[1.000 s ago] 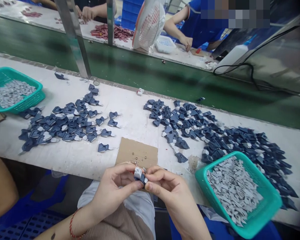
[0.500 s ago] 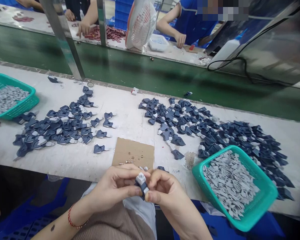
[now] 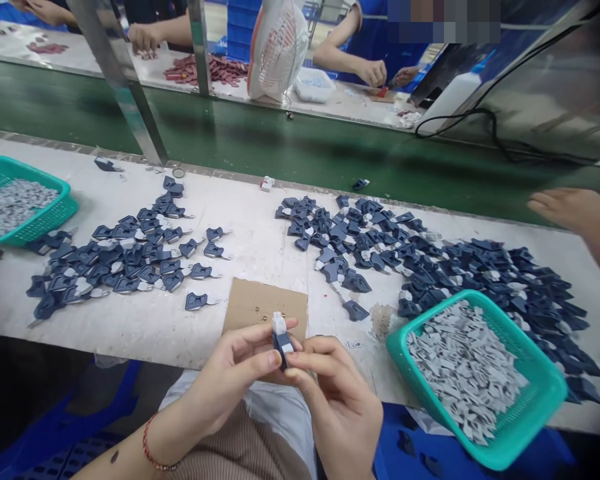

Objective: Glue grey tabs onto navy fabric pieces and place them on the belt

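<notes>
A small dark blue plastic part with light grey pieces on it (image 3: pixel 282 344) is held nearly upright in front of my body. My left hand (image 3: pixel 235 363) pinches it from the left between thumb and fingers. From the right, the thumb and fingertips of my right hand (image 3: pixel 337 390) close on its lower side. Just behind my hands lies a piece of brown cardboard (image 3: pixel 247 303) with a few tiny metal bits on it, partly hidden by my fingers.
Dark blue parts lie in a left pile (image 3: pixel 125 257) and a larger right pile (image 3: pixel 455 273). Green baskets of light grey pieces stand at the right (image 3: pixel 540 393) and far left (image 3: pixel 63 207). Another person's hand (image 3: pixel 575 207) reaches in at right. A metal post (image 3: pixel 130 93) rises behind.
The held part has tipped more upright, and my right-hand fingers have shifted around its lower side. Another person's hand has come in from the right edge.
</notes>
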A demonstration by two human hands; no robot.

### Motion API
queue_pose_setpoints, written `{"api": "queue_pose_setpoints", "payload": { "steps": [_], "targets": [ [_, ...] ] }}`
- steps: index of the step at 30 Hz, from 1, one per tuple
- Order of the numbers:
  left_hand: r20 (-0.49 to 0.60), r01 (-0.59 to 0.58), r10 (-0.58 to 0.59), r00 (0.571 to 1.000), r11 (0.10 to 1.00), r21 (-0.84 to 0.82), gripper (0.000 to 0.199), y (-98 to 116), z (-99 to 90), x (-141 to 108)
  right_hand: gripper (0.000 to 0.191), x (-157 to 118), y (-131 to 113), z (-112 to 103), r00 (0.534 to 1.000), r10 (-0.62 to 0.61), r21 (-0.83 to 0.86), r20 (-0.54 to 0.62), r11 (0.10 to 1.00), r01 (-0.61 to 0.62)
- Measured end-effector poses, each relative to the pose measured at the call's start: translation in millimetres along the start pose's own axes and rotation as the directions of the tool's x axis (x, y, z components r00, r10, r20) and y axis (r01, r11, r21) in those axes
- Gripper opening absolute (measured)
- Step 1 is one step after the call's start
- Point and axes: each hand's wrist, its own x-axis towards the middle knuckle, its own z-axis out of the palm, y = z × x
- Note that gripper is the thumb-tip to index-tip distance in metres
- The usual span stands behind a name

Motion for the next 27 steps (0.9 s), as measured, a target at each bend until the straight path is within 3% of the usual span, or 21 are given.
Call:
{"api": "queue_pose_setpoints", "payload": {
  "steps": [2,4,7,9,11,13,16,18,20,22,24,27],
  "targets": [
    [-0.042,0.031,-0.033,0.999,0.998,-0.050,0.037,0,2.6,2,0.019,-2,3,-1,0.998,-0.039,-0.028,0.048,0.999,0.040],
    [-0.072,0.035,-0.040,0.997,0.997,-0.067,0.036,0,5.0,4,0.024,-3,5,0,0.995,0.036,0.098,0.089,0.994,-0.045],
    [-0.101,0.025,-0.031,0.994,0.998,-0.053,0.036,1,7.4,8,0.029,-4,8,1,0.975,0.192,0.337,0.109,0.916,-0.218],
    [-0.120,0.036,-0.040,0.992,0.999,-0.036,0.035,3,7.0,10,0.026,-4,7,-8,0.971,0.220,0.319,0.093,0.917,-0.238],
    [-0.143,0.045,-0.046,0.989,0.999,-0.004,0.037,8,4.1,13,0.020,-2,5,-28,0.981,0.191,0.102,0.020,0.976,-0.192],
    [-0.170,0.020,-0.009,0.985,0.998,0.059,0.041,16,-1.7,16,0.016,2,3,-60,0.983,0.124,-0.233,-0.134,0.960,-0.153],
    [-0.229,-0.083,0.130,0.965,0.976,0.203,0.044,36,-14.8,29,0.024,15,4,-118,0.916,0.039,-0.588,-0.398,0.756,-0.288],
    [-0.260,-0.140,0.229,0.938,0.937,0.321,0.045,55,-25.2,44,0.034,26,10,-152,0.895,0.121,-0.704,-0.429,0.576,-0.415],
    [-0.253,-0.161,0.315,0.915,0.859,0.487,0.045,77,-35.6,66,0.038,37,21,-176,0.912,0.210,-0.790,-0.353,0.455,-0.411],
    [-0.211,-0.162,0.417,0.884,0.696,0.700,0.044,102,-44.7,92,0.039,46,32,-187,0.936,0.272,-0.856,-0.222,0.406,-0.321],
    [-0.160,-0.156,0.534,0.830,0.499,0.852,0.042,128,-51.9,122,0.040,50,41,-189,0.946,0.290,-0.892,-0.142,0.377,-0.250],
    [-0.142,-0.104,0.623,0.769,0.341,0.934,0.040,164,-60.9,167,0.040,53,47,-186,0.959,0.255,-0.917,-0.123,0.340,-0.208]
  ]
}}
